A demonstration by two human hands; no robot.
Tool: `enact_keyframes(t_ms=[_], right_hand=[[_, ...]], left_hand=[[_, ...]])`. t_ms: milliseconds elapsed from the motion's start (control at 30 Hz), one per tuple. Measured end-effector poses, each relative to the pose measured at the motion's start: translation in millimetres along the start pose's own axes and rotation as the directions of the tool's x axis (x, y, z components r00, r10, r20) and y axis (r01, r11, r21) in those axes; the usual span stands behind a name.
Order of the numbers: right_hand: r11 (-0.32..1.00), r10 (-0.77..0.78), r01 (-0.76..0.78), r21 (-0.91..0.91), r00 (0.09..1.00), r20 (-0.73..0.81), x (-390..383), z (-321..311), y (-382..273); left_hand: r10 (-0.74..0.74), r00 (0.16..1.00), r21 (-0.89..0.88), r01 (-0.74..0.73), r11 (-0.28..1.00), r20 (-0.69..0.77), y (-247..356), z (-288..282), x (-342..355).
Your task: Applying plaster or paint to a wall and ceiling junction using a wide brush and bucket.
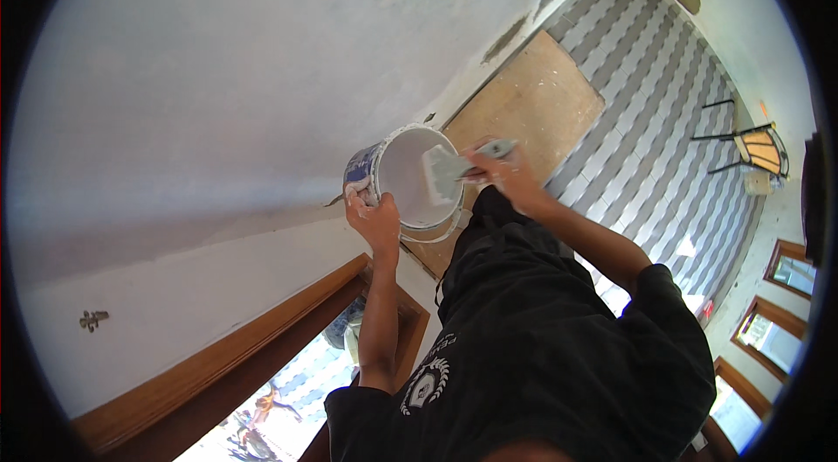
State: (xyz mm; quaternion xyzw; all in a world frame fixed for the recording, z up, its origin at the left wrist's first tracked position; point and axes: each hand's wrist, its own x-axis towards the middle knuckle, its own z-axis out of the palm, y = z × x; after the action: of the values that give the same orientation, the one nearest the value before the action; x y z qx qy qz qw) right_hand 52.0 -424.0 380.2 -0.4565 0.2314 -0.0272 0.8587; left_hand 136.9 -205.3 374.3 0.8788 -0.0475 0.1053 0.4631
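Note:
A white plastic bucket (405, 167) with a blue label hangs tilted in front of me, its mouth toward me and white residue on its rim. My left hand (374, 216), smeared with white, grips its side near the bottom left. My right hand (506, 175) is closed around the handle of a putty knife (445, 172). The wide blade, coated with whitish paste, is at the bucket's opening, over the right part of its mouth. How much paste lies deeper in the bucket is hard to make out.
A smooth pale wall (236, 69) rises on the left, above a wooden door frame (236, 344). Brown board (532, 99) covers the floor beside it. Farther right are grey-and-white patterned tiles (642, 126), a chair (759, 150) and wood-framed windows (772, 333).

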Motion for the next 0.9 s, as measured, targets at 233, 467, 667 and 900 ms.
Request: enact_keyframes(t_ms=[233,467,667,900], right_hand=[[0.738,-0.208,0.133,-0.662,0.978,-0.035,42,67,90],[0.779,-0.158,0.169,-0.604,0.985,0.072,68,85,110],[0.985,0.144,-0.152,0.08,0.985,0.099,39,49,10],[0.967,0.045,-0.081,0.242,0.987,0.152,32,-10,-62]], left_hand=[[0.064,0.998,0.005,-0.064,0.998,0.0,2,-7,-2],[0.079,0.996,0.016,-0.078,0.997,-0.03,4,-6,-3],[-0.11,0.991,-0.056,0.106,0.993,-0.08,-12,4,6],[-0.284,0.957,-0.295,0.256,0.92,-0.054,31,16,27]])
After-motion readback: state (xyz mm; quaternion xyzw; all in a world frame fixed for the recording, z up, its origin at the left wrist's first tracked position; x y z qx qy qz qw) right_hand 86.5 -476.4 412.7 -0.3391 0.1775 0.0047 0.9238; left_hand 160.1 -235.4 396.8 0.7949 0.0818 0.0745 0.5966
